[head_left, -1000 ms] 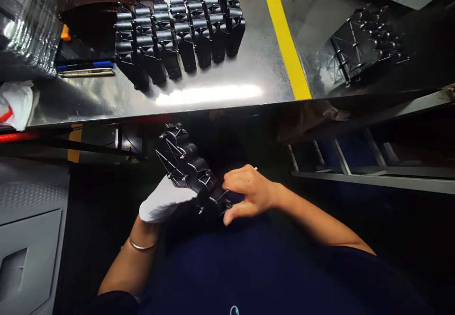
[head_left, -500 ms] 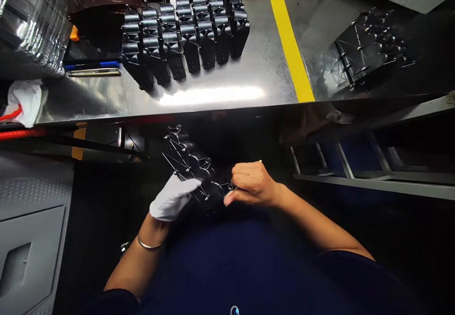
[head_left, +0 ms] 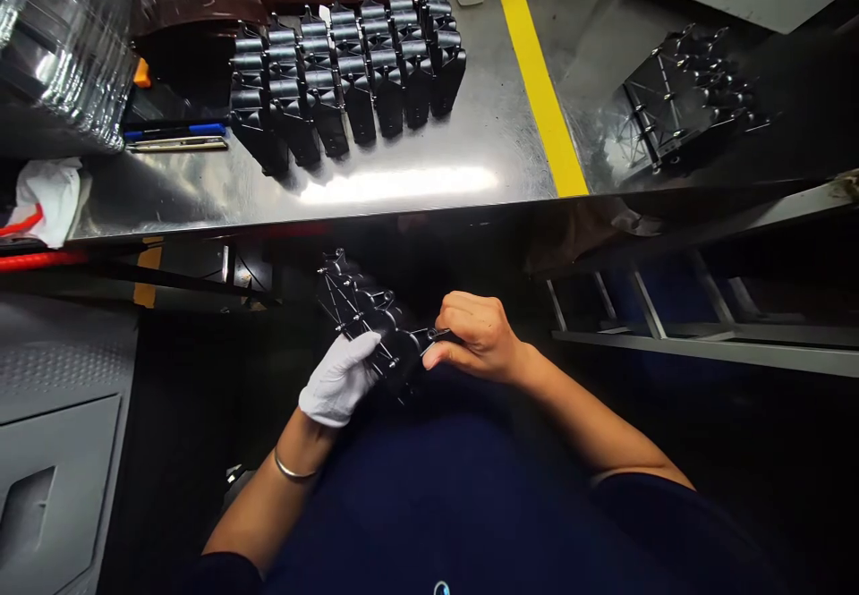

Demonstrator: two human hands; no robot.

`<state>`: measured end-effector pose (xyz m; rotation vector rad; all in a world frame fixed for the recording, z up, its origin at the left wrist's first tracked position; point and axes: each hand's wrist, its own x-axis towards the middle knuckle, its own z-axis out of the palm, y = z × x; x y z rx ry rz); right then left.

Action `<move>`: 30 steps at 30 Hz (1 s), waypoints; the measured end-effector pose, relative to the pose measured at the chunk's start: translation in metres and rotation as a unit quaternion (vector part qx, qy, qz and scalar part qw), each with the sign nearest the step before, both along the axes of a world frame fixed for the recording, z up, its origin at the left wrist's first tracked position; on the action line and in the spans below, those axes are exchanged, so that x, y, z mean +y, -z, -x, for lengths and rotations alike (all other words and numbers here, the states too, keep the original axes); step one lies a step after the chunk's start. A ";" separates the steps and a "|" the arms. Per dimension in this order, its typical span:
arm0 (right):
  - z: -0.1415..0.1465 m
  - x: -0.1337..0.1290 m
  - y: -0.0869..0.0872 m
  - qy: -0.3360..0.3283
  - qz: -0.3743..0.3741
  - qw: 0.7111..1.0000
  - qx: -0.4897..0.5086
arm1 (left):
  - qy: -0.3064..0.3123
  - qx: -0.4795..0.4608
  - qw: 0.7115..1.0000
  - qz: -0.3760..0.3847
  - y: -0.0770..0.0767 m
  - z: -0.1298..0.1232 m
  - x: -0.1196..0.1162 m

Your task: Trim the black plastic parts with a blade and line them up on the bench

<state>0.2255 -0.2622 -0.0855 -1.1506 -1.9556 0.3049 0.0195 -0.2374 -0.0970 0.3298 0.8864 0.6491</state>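
A black moulded part (head_left: 366, 313) with ribs and small round eyelets is held in front of my body, below the table edge. My left hand (head_left: 341, 378), in a white glove, grips its lower left side, thumb on top. My bare right hand (head_left: 475, 335) is closed at the eyelet on the part's right end, its fingers curled and thumb below. What sits between those fingers is too small to make out. On the metal table (head_left: 403, 185), several similar black parts (head_left: 349, 67) stand in a tight row.
More black parts (head_left: 698, 94) lie right of a yellow tape strip (head_left: 540, 76). Clear plastic trays (head_left: 60, 49) are stacked at the left, beside pens (head_left: 178, 131) and a white cloth (head_left: 50, 199). A metal rack (head_left: 704, 349) stands at the right, a grey cabinet (head_left: 60, 452) lower left.
My left hand has shifted slightly right, and the black part has tilted a little with it. My right hand has moved slightly up and stays at the eyelet.
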 end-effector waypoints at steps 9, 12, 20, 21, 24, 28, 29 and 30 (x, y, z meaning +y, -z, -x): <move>-0.006 0.001 0.001 -0.079 0.050 0.990 0.101 | 0.002 -0.036 0.997 0.072 -0.003 -0.003 -0.003; -0.017 0.005 0.005 -0.015 0.086 0.971 0.221 | 0.070 -0.135 0.982 0.108 -0.006 0.003 0.003; -0.036 0.011 0.011 -0.070 0.294 0.902 0.309 | 0.278 -0.137 0.946 0.098 0.009 0.004 0.009; -0.037 0.010 0.010 -0.056 0.294 0.901 0.314 | 0.244 -0.097 0.963 0.059 0.009 0.005 0.009; -0.033 0.007 0.010 0.067 0.289 0.892 0.342 | 0.150 -0.029 0.988 -0.014 0.001 0.008 0.011; -0.014 0.003 0.010 0.147 0.297 0.870 0.365 | 0.063 0.030 0.995 -0.074 -0.011 0.005 0.013; -0.008 0.002 0.010 0.124 0.308 0.868 0.370 | 0.029 0.034 0.995 -0.084 -0.012 0.003 0.012; -0.002 0.002 0.008 0.087 0.324 0.865 0.374 | -0.008 0.033 0.996 -0.087 -0.013 0.000 0.011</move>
